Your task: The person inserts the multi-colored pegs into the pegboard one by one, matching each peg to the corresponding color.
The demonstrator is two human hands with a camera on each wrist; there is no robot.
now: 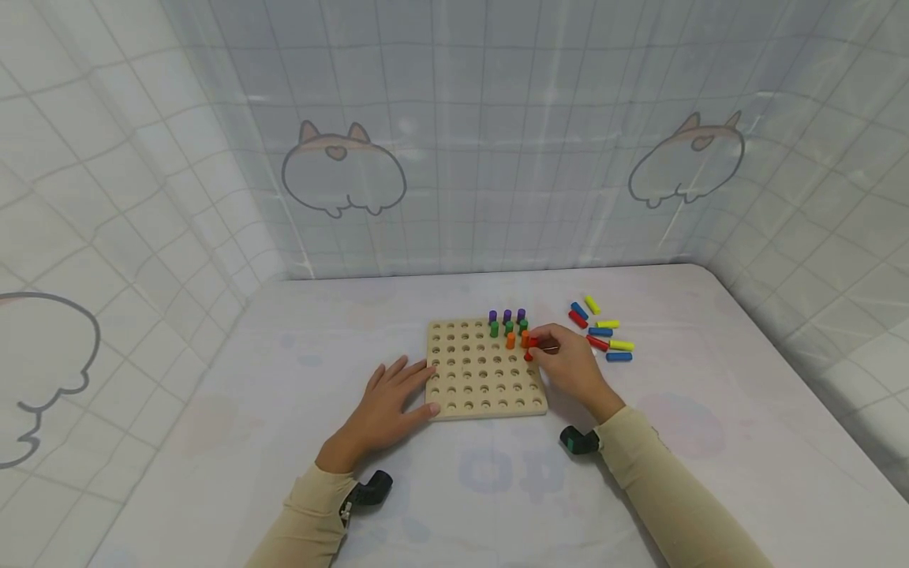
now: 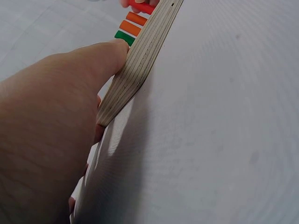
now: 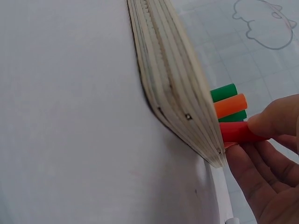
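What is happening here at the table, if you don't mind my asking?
A person is working at a wooden pegboard. The right hand pinches a red peg at the board's right edge, beside purple, green and orange pegs already standing in holes. The left hand rests flat against the board's left edge. Loose pegs lie to the right.

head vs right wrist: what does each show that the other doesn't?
Head only: the left hand resting flat at the square wooden pegboard's left edge, three purple pegs in its back row, and loose red, blue and yellow pegs lying on the white table.

Right wrist only: the board's layered plywood edge close up.

Both: the right hand pinching a red cylindrical peg at the board, beside standing orange pegs and green pegs.
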